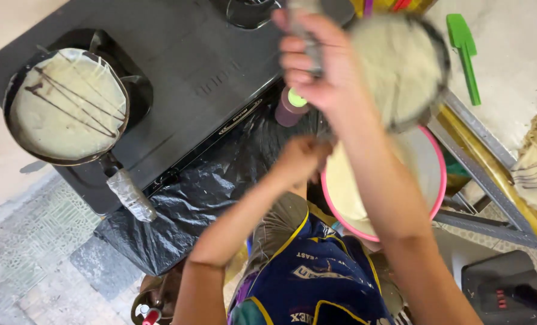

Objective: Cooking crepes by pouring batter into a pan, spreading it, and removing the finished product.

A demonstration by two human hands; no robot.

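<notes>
Right hand (316, 66) fist-grips the handle of a round dark batter-coated pan (401, 66), tilted over a pink-rimmed white batter bowl (437, 174); batter could drip outside. Left hand (301, 159) blurred, grip unclear.

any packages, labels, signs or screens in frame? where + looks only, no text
Stove badge: front edge of the black stove top, small pale mark on a curved strip.
Squeeze bottle: beside the stove, under the right hand; dark maroon, green cap, no label visible.
Apron print: bottom centre; navy, yellow trim, pale lettering.
No screens or signs.
</notes>
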